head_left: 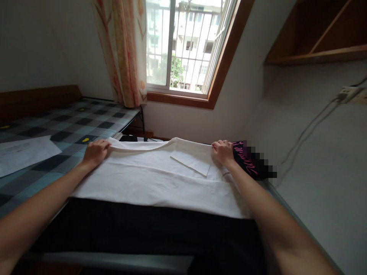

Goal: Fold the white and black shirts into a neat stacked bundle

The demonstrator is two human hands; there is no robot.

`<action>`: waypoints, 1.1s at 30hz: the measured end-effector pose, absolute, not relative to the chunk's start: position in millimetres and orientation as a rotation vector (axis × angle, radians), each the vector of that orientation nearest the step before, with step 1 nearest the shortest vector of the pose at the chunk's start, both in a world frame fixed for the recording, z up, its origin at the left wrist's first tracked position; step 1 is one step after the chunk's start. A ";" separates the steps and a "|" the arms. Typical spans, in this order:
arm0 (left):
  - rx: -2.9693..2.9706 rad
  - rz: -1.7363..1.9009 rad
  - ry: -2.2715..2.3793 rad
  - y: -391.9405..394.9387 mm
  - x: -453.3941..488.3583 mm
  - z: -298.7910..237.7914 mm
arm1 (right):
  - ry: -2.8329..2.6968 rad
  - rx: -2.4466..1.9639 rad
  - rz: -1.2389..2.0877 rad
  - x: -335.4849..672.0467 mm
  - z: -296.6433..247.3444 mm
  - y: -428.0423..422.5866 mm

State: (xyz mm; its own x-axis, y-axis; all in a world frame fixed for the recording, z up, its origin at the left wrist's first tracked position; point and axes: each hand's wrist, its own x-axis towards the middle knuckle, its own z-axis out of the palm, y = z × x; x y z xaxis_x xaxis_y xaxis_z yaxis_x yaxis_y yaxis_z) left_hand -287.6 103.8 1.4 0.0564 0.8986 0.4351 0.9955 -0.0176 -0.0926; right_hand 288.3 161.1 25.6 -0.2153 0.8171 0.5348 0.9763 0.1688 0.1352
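Left hand [96,153], right hand [223,152], outstretched, gripping white cloth [149,177]

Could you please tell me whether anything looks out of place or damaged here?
Only the paper sheet seems slightly out of place, lying askew on the checked mattress at the left. The white garment under the left hand and right hand looks fairly flat, and I see no spill or damage.

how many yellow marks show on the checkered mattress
3 yellow marks on the checkered mattress: one near the left hand, one toward the far end, one at the picture's left edge. The paper may hide more.
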 end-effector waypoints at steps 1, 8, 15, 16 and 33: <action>-1.980 -0.353 -1.872 97.6 -293.9 7.5 | -2.119 -1.646 -0.669 292.8 29.4 152.6; -1.867 -0.313 -1.845 21.7 -352.0 31.1 | -2.224 -1.214 -0.669 339.8 28.4 73.4; -2.258 -0.188 -1.914 -4.5 -360.3 6.9 | -2.461 -1.279 -0.545 344.6 7.3 33.1; -2.255 -0.212 -1.923 -4.0 -359.2 6.1 | -2.451 -1.313 -0.542 343.1 9.5 32.1; -2.158 -0.219 -1.994 -26.1 -342.1 24.8 | -2.419 -1.361 -0.704 337.5 8.7 23.2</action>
State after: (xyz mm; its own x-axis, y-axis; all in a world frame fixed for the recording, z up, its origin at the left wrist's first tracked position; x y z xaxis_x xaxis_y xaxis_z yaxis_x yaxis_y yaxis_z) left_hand -342.1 -26.1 24.8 0.0816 0.9676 0.2389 0.9964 -0.0737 -0.0420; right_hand 337.5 23.2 8.7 -0.5183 0.7203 0.4610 0.8552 0.4381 0.2770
